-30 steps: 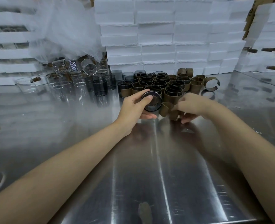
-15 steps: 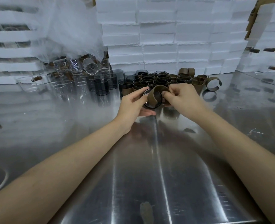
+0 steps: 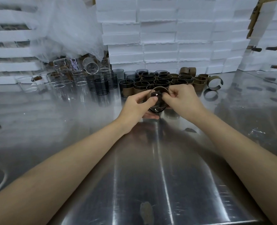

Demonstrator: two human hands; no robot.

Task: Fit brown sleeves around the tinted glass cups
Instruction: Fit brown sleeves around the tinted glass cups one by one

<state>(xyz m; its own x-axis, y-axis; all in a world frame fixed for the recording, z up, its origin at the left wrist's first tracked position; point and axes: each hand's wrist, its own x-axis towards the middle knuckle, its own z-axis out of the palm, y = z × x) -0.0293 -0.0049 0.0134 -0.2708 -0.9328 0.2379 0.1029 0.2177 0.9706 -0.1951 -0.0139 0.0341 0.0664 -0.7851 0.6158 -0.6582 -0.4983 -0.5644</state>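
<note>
Against sleeve (image 3: 158,88), cup (image 3: 158,105) sideways, base nearward

**Foam Stacks Behind a Steel Bench**

A brushed steel table (image 3: 150,176) fills the foreground. Long pale streaks of glare run along its surface, which carries a few smudges. Behind it rises a wall of white foam boxes (image 3: 175,38), stacked in rough courses to the top of view. To the left, white foam trays (image 3: 7,51) sit in layers, half veiled by a heap of crumpled clear plastic wrap (image 3: 72,30). At the right, another foam stack (image 3: 272,30) stands beside brown cardboard (image 3: 251,25).
</note>
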